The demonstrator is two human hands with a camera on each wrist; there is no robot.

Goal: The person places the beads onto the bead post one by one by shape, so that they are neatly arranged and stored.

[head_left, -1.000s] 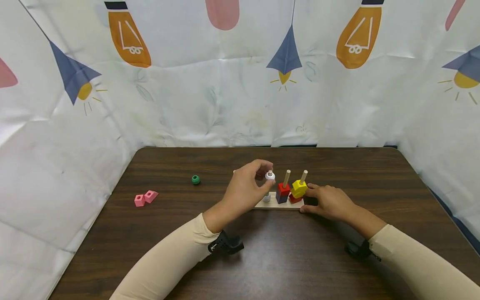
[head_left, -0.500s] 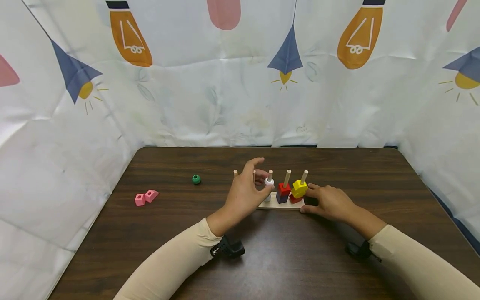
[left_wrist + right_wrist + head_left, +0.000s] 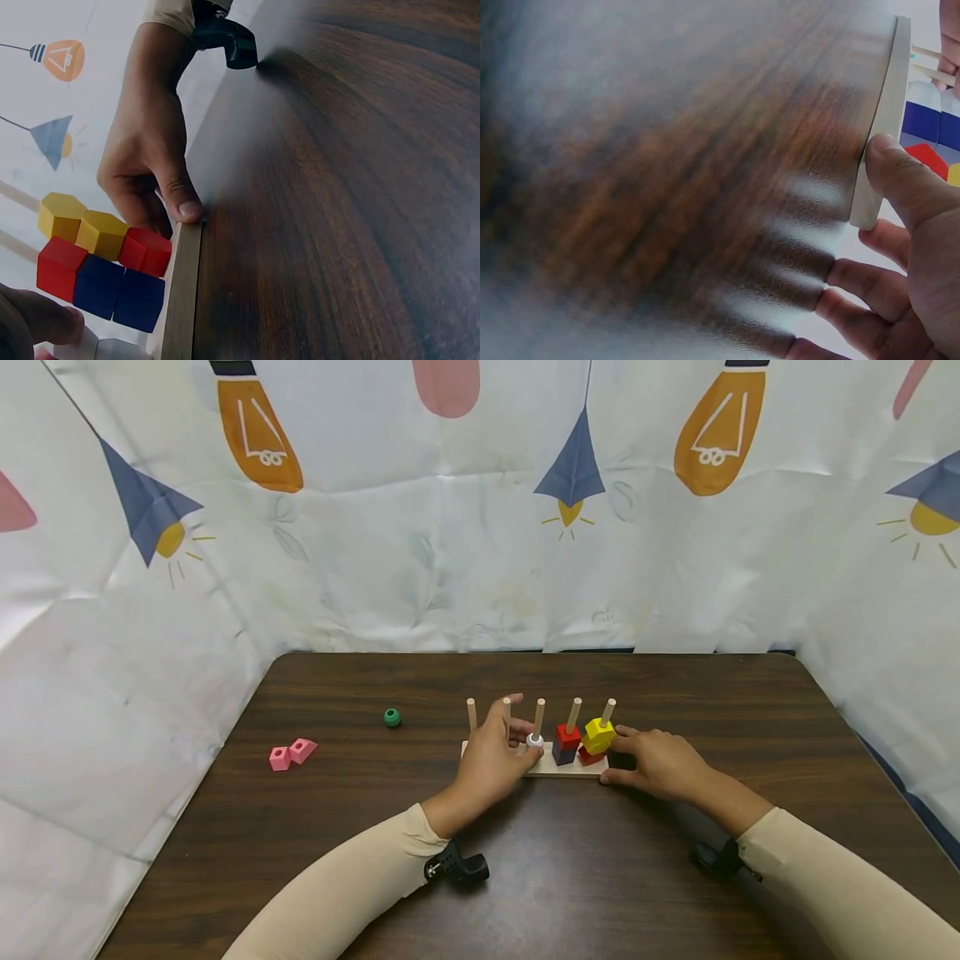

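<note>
A wooden peg board with several upright pegs lies on the table. My left hand is at its third peg from the left, thumb and fingers pinching a white bead threaded on it. Another white bead sits below that one in the left wrist view. My right hand grips the board's right end, thumb on the front edge. The rightmost peg carries two yellow blocks above a red block. Beside them, a red block tops two dark blue blocks.
Two pink blocks lie on the dark wooden table at the left. A green bead rests between them and the board. A printed curtain hangs behind the table's far edge.
My left hand has lowered the white bead down the third peg from near its top, leaving more of the peg bare above it. My right hand has stayed at the board's end.
</note>
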